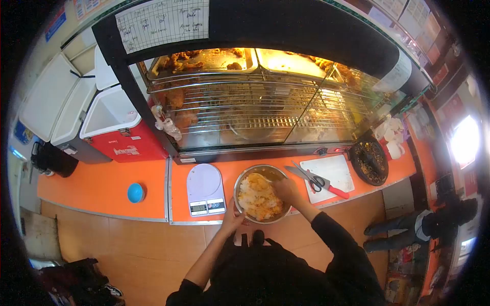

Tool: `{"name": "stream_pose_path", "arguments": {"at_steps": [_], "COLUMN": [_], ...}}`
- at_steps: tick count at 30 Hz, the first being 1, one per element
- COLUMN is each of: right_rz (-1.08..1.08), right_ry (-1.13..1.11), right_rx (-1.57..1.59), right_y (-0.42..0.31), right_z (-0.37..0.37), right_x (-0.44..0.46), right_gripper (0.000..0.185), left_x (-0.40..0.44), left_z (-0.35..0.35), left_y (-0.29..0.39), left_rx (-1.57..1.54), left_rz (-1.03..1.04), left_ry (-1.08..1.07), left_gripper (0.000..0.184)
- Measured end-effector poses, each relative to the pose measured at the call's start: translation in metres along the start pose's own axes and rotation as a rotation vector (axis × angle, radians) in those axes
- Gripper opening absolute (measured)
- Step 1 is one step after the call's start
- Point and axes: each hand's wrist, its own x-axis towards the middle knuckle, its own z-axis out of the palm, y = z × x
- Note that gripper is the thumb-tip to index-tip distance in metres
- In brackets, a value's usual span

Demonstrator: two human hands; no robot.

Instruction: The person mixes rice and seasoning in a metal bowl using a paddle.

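Observation:
A metal mixing bowl (238,189) stands at the front edge of the orange counter, with white rice (250,196) and an orange-brown sauce in it. My left hand (233,220) grips the bowl's near left rim. Over the right side of the bowl, my right hand (286,190) reaches in with its fingers bent down; what they hold, if anything, is hidden. Just left of the bowl lies a pale kitchen scale (204,182) with a lit display. To the right, scissors (313,180) and a red-handled knife (332,189) rest on a white cutting board (334,171).
A heated glass display case (255,148) with trays of fried food rises behind the bowl. A dark pan (368,160) sits at the right, a blue cup (136,193) and red cooler (125,143) at the left. Another person (408,229) stands at far right.

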Motion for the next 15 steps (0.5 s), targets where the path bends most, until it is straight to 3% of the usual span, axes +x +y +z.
{"name": "stream_pose_path", "arguments": {"at_steps": [2,5,7,11,15], "right_rz": [-0.068,-0.144,-0.323,-0.284,-0.292], "right_ry": [-0.088,-0.160,0.022,-0.033,0.118], "right_rx": [0.084,0.109,0.241,0.213,0.161], "right_y": [-0.001,0.007,0.010,0.004,0.017], "right_z": [-0.008,0.002,0.016,-0.002,-0.018], "right_x": [0.000,-0.006,-0.024,-0.070,-0.086], "right_gripper": [0.023,0.024,0.024,0.022,0.024], "left_x": [0.004,0.014,0.012,0.007,0.004], "left_z": [-0.008,-0.019,-0.014,-0.016,-0.015], "left_y": [0.017,0.018,0.020,0.010,0.007], "left_rx": [-0.112,-0.080,-0.092,-0.191,-0.154], "left_rz": [-0.153,-0.143,-0.092,-0.141,-0.203], "left_ry": [-0.058,-0.074,-0.057,-0.033,0.006], "left_gripper": [0.071,0.069,0.066,0.065,0.064]}}
